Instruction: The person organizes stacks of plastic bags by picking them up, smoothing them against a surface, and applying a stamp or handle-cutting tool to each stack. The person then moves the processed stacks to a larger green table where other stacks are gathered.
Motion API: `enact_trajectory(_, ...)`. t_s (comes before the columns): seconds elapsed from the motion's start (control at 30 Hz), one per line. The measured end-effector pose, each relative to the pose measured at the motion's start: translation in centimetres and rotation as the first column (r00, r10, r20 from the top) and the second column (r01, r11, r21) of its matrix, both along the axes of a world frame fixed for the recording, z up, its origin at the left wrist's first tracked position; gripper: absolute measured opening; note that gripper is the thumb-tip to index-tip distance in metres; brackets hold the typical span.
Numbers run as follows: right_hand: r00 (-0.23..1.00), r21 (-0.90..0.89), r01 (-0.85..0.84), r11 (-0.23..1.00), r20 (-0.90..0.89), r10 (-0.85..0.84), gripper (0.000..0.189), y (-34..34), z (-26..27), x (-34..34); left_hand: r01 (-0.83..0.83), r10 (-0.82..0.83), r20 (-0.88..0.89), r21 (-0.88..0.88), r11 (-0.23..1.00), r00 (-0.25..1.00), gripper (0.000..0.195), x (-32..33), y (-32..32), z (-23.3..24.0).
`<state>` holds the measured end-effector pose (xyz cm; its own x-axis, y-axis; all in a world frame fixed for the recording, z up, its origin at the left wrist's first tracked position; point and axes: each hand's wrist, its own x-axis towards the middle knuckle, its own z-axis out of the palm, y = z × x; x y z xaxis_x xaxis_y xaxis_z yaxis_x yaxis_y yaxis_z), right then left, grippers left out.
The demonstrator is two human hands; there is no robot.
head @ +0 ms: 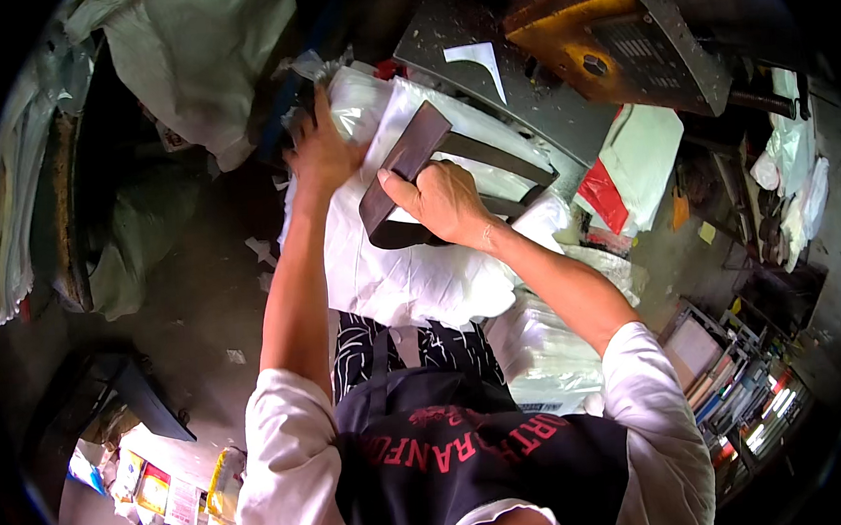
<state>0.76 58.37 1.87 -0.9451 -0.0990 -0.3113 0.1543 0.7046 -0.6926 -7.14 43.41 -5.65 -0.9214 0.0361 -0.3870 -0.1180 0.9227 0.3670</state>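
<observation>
My right hand (447,197) grips a dark metal frame (413,144), which has a broad flat bar and a looped, angular outline. It may be a cutting die. The frame lies over a stack of white plastic sheets or bags (407,278) in front of my legs. My left hand (327,153) is spread at the far left side of the stack, beside a bunched roll of clear plastic film (357,104). Its fingertips are slightly blurred, and how firmly they touch the film cannot be made out.
Beyond the stack stands a dark metal table (435,30) with a white curved offcut (480,64) and a yellow-and-grey machine head (595,50). More plastic bundles (541,349) sit by my right leg. A white-and-red bag (638,155) lies at right; a dark bench (147,395) stands lower left.
</observation>
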Motion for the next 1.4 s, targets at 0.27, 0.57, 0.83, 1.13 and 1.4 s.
enact_trajectory(0.27, 0.957, -0.220, -0.188, 0.957, 0.178, 0.228, 0.036, 1.7, 1.5, 1.7, -0.120, 0.095, -0.490, -0.020, 0.993, 0.866, 0.071, 3.8, 0.3, -3.5)
enact_trajectory(0.57, 0.651, -0.500, 0.723, 0.478, 0.257, -0.715, 0.028, 16.2, 7.4, 18.9, -0.135, 0.154, -0.302, 0.082, 0.987, 0.941, 0.080, 2.7, -2.4, -4.0)
enact_trajectory(0.83, 0.574, 0.162, 0.733, 0.661, 0.375, -0.728, 0.045, 27.8, 4.0, 18.3, -0.123, 0.070, -0.400, -0.110, 0.986, 0.914, 0.085, 3.0, -1.7, -3.6)
enact_trajectory(1.13, 0.773, 0.572, 0.170, 0.803, 0.428, -0.468, 0.046, 30.0, -15.3, 19.9, -0.087, 0.051, -0.460, -0.058, 0.995, 0.887, 0.086, 2.1, -0.8, -2.9)
enact_trajectory(1.4, 0.976, 0.425, 0.061, 0.903, -0.213, 0.035, 0.081, 8.7, -1.1, 9.3, -0.120, 0.129, -0.331, 0.046, 0.992, 0.935, 0.083, 2.1, -0.8, -1.0)
